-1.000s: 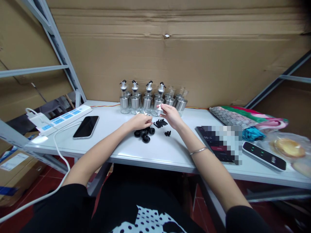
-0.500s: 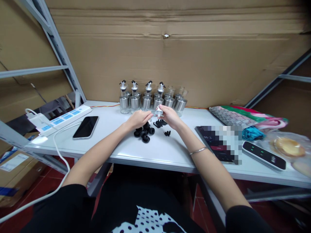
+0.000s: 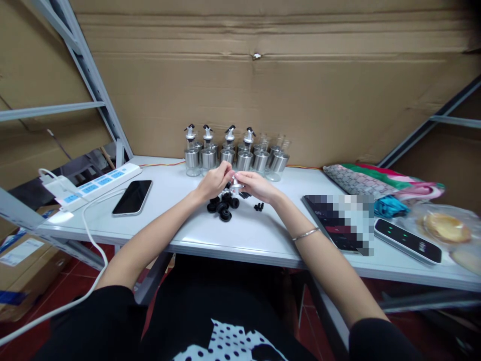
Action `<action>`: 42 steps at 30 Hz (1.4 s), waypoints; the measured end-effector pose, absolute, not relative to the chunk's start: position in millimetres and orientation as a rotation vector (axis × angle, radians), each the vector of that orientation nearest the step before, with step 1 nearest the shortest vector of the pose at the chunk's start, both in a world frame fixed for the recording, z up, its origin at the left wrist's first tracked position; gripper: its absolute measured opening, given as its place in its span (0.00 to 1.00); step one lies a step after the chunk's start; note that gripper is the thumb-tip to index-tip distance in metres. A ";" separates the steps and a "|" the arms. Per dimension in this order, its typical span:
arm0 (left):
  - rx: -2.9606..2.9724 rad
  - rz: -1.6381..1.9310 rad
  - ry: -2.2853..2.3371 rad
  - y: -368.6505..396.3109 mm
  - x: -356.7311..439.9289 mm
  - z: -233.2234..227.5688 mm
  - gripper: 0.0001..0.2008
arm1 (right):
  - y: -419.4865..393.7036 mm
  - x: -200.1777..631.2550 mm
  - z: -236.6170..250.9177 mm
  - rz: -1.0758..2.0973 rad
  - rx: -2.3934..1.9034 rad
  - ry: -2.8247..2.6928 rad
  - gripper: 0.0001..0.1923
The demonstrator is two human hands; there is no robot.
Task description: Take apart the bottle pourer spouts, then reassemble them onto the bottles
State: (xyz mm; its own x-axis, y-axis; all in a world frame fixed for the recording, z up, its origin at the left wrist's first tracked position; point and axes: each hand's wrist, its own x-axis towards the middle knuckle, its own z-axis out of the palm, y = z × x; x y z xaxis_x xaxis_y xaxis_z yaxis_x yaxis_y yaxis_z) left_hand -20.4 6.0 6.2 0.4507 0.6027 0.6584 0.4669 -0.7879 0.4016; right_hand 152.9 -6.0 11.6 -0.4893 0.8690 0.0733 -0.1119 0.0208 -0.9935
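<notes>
While both forearms reach forward, left hand (image 3: 213, 181) and right hand (image 3: 255, 185) meet, fingers pinching small spout cap (image 3: 236, 183)

The table (image 3: 263, 235) is white, and the small rings (image 3: 224, 206) and pegs (image 3: 258, 206) heaped near its far edge are black, while the bottles (image 3: 244, 160) along that edge are clear glass with silver metal sleeves and black-tipped spouts. Toward the left edge lie a black phone (image 3: 133, 197) and a white power strip (image 3: 93, 185) with blue sockets. At the right edge a grey patterned cloth (image 3: 353, 181) sits against pink, green and teal fabric (image 3: 406, 188), and the wall behind is brown cardboard (image 3: 263, 90).
</notes>
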 end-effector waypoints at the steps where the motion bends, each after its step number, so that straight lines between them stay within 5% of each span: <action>1: 2.540 1.256 0.930 5.8 -20.1 6.2 0.14 | -5.7 153.3 11.0 1.589 -0.804 -1.516 0.16; 42: 2.710 1.333 1.125 6.2 -21.3 6.4 0.15 | -8.6 150.0 11.7 1.558 -0.817 -1.591 0.17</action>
